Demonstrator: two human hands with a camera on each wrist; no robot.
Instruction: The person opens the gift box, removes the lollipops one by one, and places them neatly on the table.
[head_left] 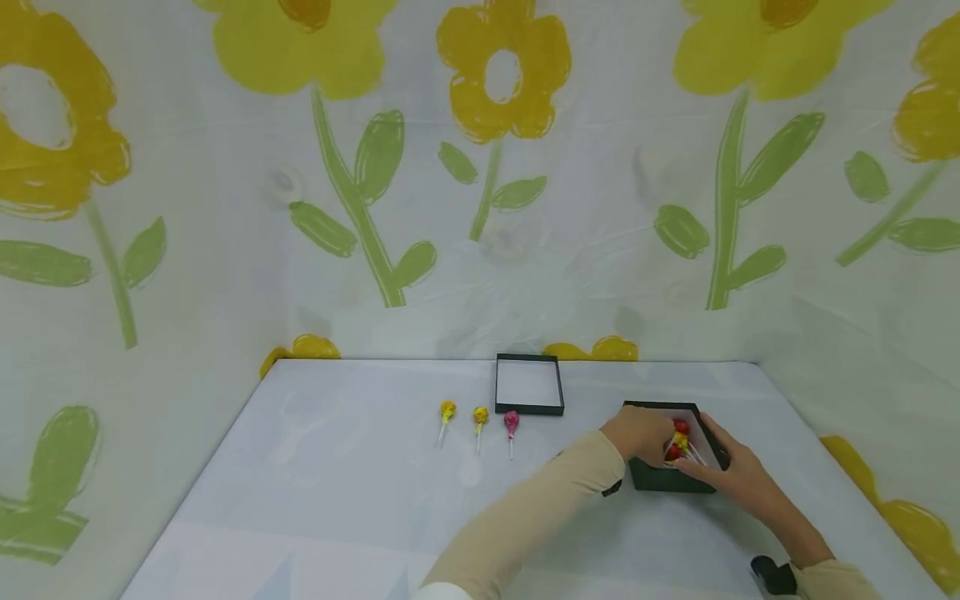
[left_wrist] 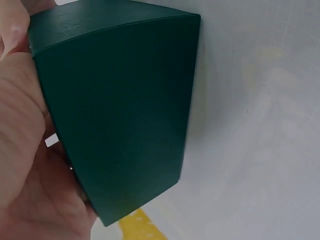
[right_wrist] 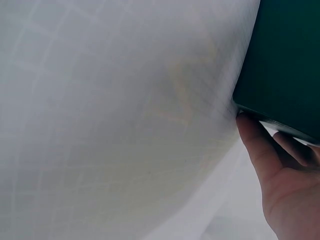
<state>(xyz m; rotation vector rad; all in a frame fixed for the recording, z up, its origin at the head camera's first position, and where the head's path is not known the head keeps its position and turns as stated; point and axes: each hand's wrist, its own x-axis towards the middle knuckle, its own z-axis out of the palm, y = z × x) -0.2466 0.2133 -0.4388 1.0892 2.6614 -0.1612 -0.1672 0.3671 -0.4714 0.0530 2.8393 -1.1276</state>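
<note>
Reaching into green box (head_left: 670,480) — left hand (head_left: 636,431), fingertips hidden, hold unclear; right hand (head_left: 741,477) grips side; lollipops (head_left: 681,441) inside partly covered.

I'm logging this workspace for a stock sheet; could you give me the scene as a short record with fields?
Container: green box, open on top
Contents: red and yellow lollipops, count unclear
Left hand: fingers inside the box, fingertips partly hidden
Right hand: grips the box's right side
Table: left yellow lollipop, middle yellow lollipop, pink lollipop, in a row
Behind pink lollipop: shallow dark-rimmed lid or tray
</note>
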